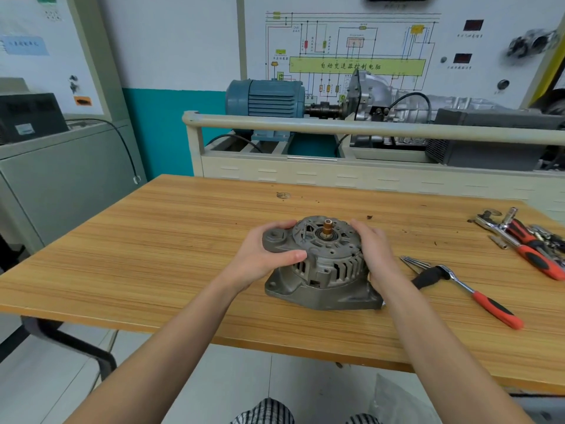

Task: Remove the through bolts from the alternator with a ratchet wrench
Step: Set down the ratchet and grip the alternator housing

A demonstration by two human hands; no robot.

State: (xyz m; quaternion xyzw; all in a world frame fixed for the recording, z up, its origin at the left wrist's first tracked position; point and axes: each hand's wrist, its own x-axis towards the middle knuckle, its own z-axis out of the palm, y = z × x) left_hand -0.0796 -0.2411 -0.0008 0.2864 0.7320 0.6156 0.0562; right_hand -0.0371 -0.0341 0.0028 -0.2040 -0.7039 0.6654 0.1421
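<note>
A grey cast alternator (321,270) stands on the wooden table (153,255), its copper-coloured shaft end pointing up. My left hand (263,255) grips its left mounting ear, thumb across the front of the housing. My right hand (377,255) holds the right side of the housing, fingers wrapped over the top edge. A ratchet wrench (470,290) with a red and black handle lies on the table just right of my right wrist. Several thin long bolts (414,264) lie beside its head.
More red-handled tools and sockets (526,240) lie in a heap at the table's right edge. Behind the table stands a training rig with a blue motor (266,99) and a cream rail (336,127). A grey cabinet (61,179) stands to the left.
</note>
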